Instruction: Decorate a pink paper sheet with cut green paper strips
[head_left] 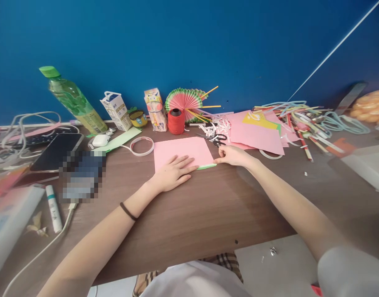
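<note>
A sheet of pink paper point(186, 147) lies on the desk in front of me, a narrow green strip point(206, 166) showing along its near edge. My left hand point(174, 173) presses flat on the sheet's near side, fingers stretched out. At the near right corner my right hand point(229, 157) pinches the paper's edge between thumb and curled fingers; the exact grip is partly hidden. Black-handled scissors point(219, 139) lie just beyond the right hand. Left of the sheet rests a roll of white tape point(142, 147).
Behind the sheet stand a red thread spool point(176, 122), a pink-green paper fan point(185, 101), two small cartons and a green bottle point(76, 101). Pink sheets point(257, 136), paper shreds and sticks lie right. Phone point(57, 152), cable and marker point(53, 209) lie left.
</note>
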Motion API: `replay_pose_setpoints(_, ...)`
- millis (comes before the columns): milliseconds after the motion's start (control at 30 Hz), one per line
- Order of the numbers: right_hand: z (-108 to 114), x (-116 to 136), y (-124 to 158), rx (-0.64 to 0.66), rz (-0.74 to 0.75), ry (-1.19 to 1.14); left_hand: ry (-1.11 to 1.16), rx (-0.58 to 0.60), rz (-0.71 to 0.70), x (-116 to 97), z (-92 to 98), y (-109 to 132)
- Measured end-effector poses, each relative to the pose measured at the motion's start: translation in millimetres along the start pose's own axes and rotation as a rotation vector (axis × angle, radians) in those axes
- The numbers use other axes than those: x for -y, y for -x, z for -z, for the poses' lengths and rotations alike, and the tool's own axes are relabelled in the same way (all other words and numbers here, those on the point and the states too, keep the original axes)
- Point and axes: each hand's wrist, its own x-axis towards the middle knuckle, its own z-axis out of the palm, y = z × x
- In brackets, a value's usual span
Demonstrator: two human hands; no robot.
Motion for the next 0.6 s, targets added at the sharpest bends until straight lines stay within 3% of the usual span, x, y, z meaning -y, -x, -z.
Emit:
replay_pose_setpoints(267,-17,-2,11,-0.21,0.125,-0.141,-0.017,0.014,0.116,-7,7.3,18)
replay_pose_setpoints(400,-24,11,13,-0.311,0.266,-0.261,0.033,0.004,0.207,-10,4.9,29)
replay_pose_setpoints(500,-30,30,6,-0.387,0.366,-0.193,0.018,-0.063,0.284,-11,-2.2,34)
replay_pose_setpoints(600,-39,46,-5,-0.366,0.397,-0.056,-0.03,-0.091,0.29,-12,-8.0,37)
